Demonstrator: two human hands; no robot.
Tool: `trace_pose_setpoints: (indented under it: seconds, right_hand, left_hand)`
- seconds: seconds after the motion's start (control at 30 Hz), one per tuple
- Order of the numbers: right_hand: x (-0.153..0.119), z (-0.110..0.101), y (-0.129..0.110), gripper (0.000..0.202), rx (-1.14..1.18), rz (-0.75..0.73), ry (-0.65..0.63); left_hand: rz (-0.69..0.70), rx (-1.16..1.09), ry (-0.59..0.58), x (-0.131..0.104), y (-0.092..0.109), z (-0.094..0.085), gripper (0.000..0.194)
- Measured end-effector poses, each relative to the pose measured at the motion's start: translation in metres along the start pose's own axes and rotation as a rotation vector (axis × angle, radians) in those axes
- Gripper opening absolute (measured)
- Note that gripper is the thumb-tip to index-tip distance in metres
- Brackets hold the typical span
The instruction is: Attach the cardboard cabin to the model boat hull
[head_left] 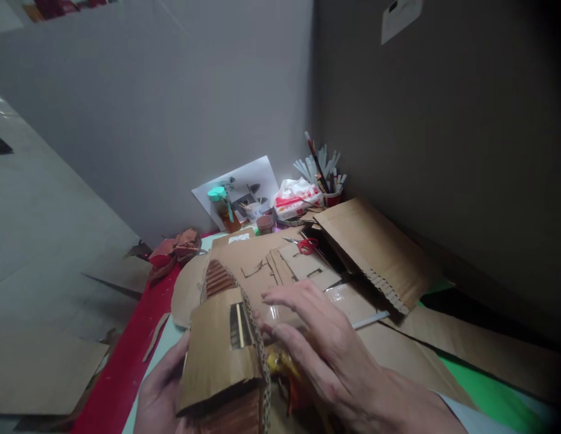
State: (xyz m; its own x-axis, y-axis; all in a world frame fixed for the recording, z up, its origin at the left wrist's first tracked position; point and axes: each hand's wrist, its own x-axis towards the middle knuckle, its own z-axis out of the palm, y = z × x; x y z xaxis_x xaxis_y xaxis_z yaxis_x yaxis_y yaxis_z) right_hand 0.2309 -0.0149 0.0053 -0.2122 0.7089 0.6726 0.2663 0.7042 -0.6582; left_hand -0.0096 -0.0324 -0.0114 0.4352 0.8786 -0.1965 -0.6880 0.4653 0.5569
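In the head view, a curved cardboard model [221, 343] is held low at the centre, its long axis running away from the person and slightly leftward, with the ribbed corrugated end pointed toward the far wall and the open end toward the camera. A narrow slit window is cut in its upper face. The left hand [160, 392] is closed around the model's left side, thumb laid along the edge. The right hand [326, 349] is spread flat and released, grasping nothing, its fingertips resting on loose cardboard sheets [280, 265] just beside the model. The worktop [126, 355] is bordered on the left by a red edge, beyond which the floor opens wide; on the right, a large folded cardboard piece [375, 247] crowds the wall. Red scissors [305, 245], a green-capped bottle [221, 208] and a cup of brushes [328, 178] are set at the far end. No writing can be read.
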Motion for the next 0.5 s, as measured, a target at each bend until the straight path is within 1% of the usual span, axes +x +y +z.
trace_pose_setpoints:
  seconds: [0.1,0.2,0.3,0.37,0.5]
  right_hand:
    - [0.0,0.003,0.005,0.021,-0.026,0.017,0.022]
    - [0.001,0.004,0.008,0.021,-0.043,0.016,0.028]
    - [0.001,0.004,0.011,0.022,-0.067,-0.022,0.035]
    - [0.002,0.003,0.013,0.023,-0.08,-0.067,0.035]
    - [0.003,0.001,0.015,0.02,-0.107,-0.128,0.032]
  left_hand:
    - [0.085,0.019,0.013,-0.002,0.002,-0.01,0.049]
    - [0.127,0.033,-0.045,-0.002,0.007,-0.01,0.052]
    - [0.083,0.06,-0.092,-0.003,0.017,-0.008,0.057]
    - [0.043,0.085,-0.103,-0.006,0.023,-0.009,0.056]
    - [-0.002,0.106,-0.096,-0.012,0.024,-0.012,0.055]
